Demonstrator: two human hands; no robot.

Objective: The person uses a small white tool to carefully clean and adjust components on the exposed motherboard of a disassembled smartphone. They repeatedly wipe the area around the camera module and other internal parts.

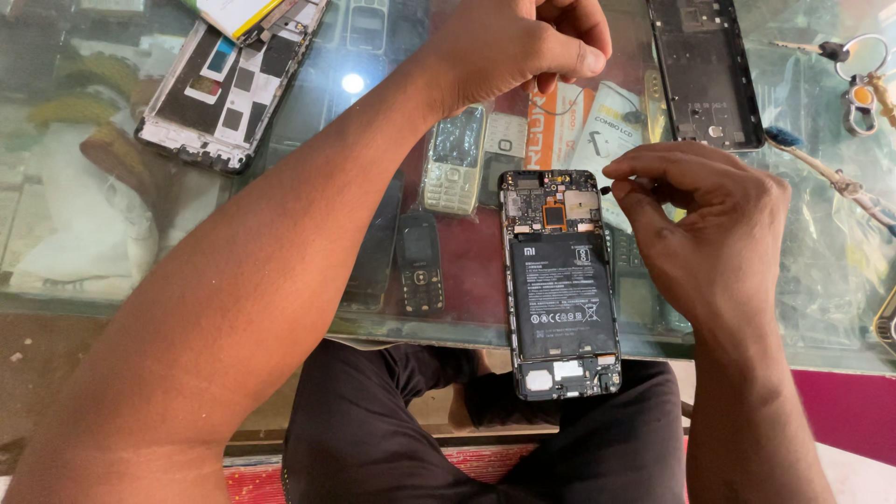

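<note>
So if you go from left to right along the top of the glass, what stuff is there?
Phone frame → left hand → back cover → keys.

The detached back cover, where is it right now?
In the head view the detached back cover lies on the glass counter at top right, beyond the right hand, left of the key ring.

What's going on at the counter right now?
A person sits at a glass counter with an opened phone lying back-up, its battery and circuit board exposed. The right hand pinches a tiny dark part just beside the board's top corner. The left hand is raised above, pinching a thin wire. A removed back cover, another phone frame and keys lie around.
</note>
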